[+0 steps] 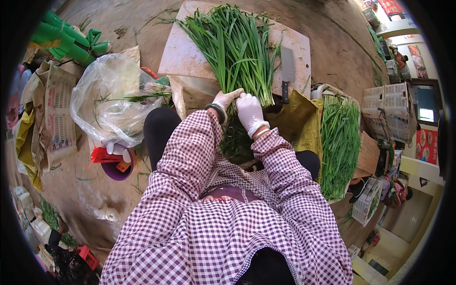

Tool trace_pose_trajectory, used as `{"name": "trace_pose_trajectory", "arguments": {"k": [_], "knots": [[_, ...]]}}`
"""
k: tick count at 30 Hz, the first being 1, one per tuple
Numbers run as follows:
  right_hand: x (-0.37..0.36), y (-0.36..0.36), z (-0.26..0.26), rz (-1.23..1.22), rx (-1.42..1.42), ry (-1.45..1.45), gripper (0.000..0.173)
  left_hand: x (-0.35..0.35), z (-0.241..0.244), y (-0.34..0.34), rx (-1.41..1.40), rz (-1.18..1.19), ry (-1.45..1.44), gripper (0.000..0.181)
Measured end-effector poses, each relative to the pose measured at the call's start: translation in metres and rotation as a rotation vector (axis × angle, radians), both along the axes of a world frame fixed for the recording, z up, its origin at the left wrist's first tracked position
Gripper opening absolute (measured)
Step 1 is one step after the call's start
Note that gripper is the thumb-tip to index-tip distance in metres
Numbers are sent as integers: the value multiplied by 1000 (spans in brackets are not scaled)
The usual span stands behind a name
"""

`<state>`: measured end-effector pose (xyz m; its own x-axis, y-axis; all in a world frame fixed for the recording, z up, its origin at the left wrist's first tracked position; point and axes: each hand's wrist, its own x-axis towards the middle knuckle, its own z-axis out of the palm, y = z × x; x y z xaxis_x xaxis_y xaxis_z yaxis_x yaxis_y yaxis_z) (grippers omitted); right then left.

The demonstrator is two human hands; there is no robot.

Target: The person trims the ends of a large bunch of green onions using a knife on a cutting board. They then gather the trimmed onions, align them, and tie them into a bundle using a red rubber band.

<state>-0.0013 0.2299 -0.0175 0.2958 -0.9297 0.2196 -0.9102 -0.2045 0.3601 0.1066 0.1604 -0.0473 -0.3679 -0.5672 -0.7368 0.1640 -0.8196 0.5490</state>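
A large heap of green garlic chives (235, 50) lies across a white cutting board (192, 58), its pale stem ends towards me. At the board's near edge my left hand (226, 99), in a thin white glove, is closed around some stems. Touching it, my gloved right hand (250, 112) has its fingers curled in at the same stems; its fingertips are hidden. Right of the heap, a cleaver (287, 69) rests flat on the board, black handle towards me. Dark green leaf scraps (237, 139) sit below my hands, between my knees.
A yellow woven sack (302, 115) stands by my right knee, beside a crate of chives (340, 142). To the left are a clear plastic bag (110, 89), a purple bucket (117, 171) with red ties (105, 155), and green rolls (67, 39). Other people sit farther off on both sides.
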Motion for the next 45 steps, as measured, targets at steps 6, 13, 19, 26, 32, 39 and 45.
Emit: {"name": "trace_pose_trajectory", "arguments": {"k": [6,13,19,26,32,39,45], "knots": [[1,34,3,-42,146,-76,6,-9,-5,-9,-91,-81,-48,58],[9,90,36,-166,1392,-342,22,7,40,-5,88,-93,110,75],[9,36,62,-192,165,-709,28,11,64,-6,148,-52,-58,44],[-8,20,19,-191,282,-555,19,11,26,-11,81,-53,-141,66],[-9,23,11,-50,216,-465,18,-3,33,0,100,26,113,36],[11,82,21,-205,858,-765,10,3,29,-3,37,67,22,27],[-28,32,47,-420,48,-801,12,-3,30,-4,96,100,-36,25]]}}
